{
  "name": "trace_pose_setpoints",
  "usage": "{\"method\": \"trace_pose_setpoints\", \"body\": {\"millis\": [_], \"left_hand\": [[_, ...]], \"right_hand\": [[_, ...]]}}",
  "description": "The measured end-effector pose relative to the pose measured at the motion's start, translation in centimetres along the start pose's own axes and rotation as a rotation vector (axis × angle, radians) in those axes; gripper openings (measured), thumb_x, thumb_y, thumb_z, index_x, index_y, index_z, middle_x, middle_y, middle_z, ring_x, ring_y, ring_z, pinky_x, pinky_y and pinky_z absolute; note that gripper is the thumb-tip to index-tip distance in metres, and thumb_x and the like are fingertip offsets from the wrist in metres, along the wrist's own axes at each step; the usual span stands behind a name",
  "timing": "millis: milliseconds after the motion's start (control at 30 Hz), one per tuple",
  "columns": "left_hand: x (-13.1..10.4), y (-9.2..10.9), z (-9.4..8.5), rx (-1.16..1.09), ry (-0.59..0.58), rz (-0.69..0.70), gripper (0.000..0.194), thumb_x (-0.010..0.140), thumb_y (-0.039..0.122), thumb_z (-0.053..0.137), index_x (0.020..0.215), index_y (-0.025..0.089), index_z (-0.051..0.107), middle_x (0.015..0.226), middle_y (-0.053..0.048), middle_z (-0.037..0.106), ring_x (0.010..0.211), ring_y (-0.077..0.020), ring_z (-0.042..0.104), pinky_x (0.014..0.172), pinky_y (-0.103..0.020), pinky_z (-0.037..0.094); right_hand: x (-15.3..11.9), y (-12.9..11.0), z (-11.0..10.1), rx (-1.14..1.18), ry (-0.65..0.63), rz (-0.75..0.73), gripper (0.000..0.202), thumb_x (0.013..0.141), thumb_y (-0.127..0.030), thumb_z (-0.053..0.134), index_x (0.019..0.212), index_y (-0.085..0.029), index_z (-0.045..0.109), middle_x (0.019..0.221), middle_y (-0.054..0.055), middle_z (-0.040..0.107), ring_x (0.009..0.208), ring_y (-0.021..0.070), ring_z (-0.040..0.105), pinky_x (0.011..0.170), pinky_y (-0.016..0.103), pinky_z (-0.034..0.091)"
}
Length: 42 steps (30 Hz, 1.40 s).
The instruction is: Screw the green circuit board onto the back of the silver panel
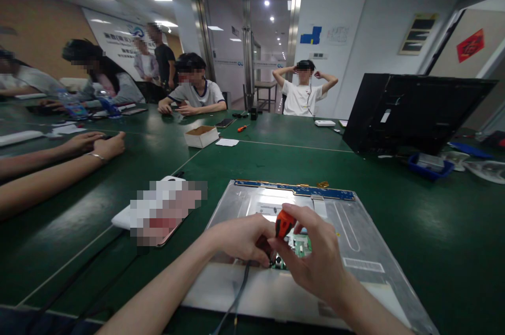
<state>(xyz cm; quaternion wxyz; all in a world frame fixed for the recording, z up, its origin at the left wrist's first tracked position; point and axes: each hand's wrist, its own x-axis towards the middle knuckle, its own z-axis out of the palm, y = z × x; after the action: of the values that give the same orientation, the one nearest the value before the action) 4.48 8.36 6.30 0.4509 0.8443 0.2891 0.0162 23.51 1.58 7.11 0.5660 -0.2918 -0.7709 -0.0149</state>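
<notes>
A flat silver display panel (335,230) lies on the table in front of me, with a blue circuit strip (292,189) along its far edge. On its middle sits a green circuit board (302,244), partly covered by my hands. My right hand (315,251) grips the orange and black handle of a screwdriver (284,223), held over the board; its tip is hidden. My left hand (252,237) is closed close beside the screwdriver, its fingertips low at the board's left edge. Whatever those fingers hold is hidden. A dark cable (239,293) runs from there toward me.
Left of the panel lie a white device and a phone (169,214), partly pixelated. A small open box (201,136) and another orange screwdriver (242,128) stand farther back. At right are a large black monitor (414,111) and a blue tray (430,166). Another person's hands (98,145) rest at left.
</notes>
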Motion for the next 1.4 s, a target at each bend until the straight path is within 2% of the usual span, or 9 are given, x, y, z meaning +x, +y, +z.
{"method": "trace_pose_setpoints", "body": {"millis": [367,567,733,1133,1267,1400], "left_hand": [[0.16,0.25,0.07,-0.058,-0.015,-0.057,0.011,0.069,0.012,0.072,0.077,0.016,0.066,0.067,0.003,0.060,0.062,-0.0141,0.055,0.057,-0.023,0.042],[0.09,0.25,0.04,-0.033,0.023,-0.006,0.011,0.070,0.016,0.072,0.078,0.016,0.066,0.068,0.003,0.060,0.064,-0.0151,0.055,0.059,-0.024,0.041],[0.04,0.22,0.07,-0.039,0.024,-0.021,0.013,0.070,0.018,0.073,0.081,0.016,0.066,0.072,0.001,0.063,0.066,-0.0163,0.057,0.059,-0.024,0.043],[0.36,-0.16,-0.12,-0.055,0.030,0.034,0.014,0.067,0.014,0.075,0.079,0.016,0.069,0.068,0.004,0.063,0.063,-0.0144,0.056,0.058,-0.023,0.042],[0.29,-0.16,-0.09,-0.079,0.022,0.045,0.012,0.068,0.013,0.074,0.079,0.016,0.070,0.070,0.003,0.065,0.065,-0.0155,0.059,0.060,-0.024,0.044],[0.21,-0.49,0.25,-0.095,0.040,0.062,0.009,0.070,0.015,0.075,0.078,0.016,0.070,0.069,0.002,0.066,0.063,-0.0150,0.059,0.060,-0.024,0.044]], "right_hand": [[0.15,0.10,0.10,0.006,0.025,-0.010,0.040,0.094,-0.021,0.059,0.133,-0.022,0.048,0.093,0.006,0.072,0.074,0.0193,0.068,0.061,0.033,0.059],[0.26,-0.08,-0.02,0.012,0.033,-0.039,0.037,0.094,-0.021,0.059,0.131,-0.020,0.050,0.092,0.007,0.072,0.076,0.0193,0.069,0.062,0.032,0.059],[0.39,-0.10,0.00,0.013,0.026,-0.040,0.037,0.095,-0.021,0.057,0.131,-0.020,0.049,0.092,0.007,0.071,0.075,0.0191,0.068,0.060,0.032,0.058],[0.04,0.08,0.10,-0.001,0.015,-0.023,0.034,0.097,-0.026,0.058,0.129,-0.020,0.050,0.092,0.006,0.071,0.075,0.0187,0.068,0.061,0.031,0.058],[0.07,-0.06,0.04,0.006,-0.002,-0.019,0.035,0.097,-0.023,0.055,0.131,-0.018,0.048,0.099,0.009,0.072,0.080,0.0195,0.069,0.066,0.033,0.060],[-0.07,-0.06,0.14,0.006,0.005,0.002,0.036,0.096,-0.022,0.056,0.131,-0.018,0.047,0.098,0.008,0.071,0.078,0.0188,0.068,0.065,0.032,0.059]]}}
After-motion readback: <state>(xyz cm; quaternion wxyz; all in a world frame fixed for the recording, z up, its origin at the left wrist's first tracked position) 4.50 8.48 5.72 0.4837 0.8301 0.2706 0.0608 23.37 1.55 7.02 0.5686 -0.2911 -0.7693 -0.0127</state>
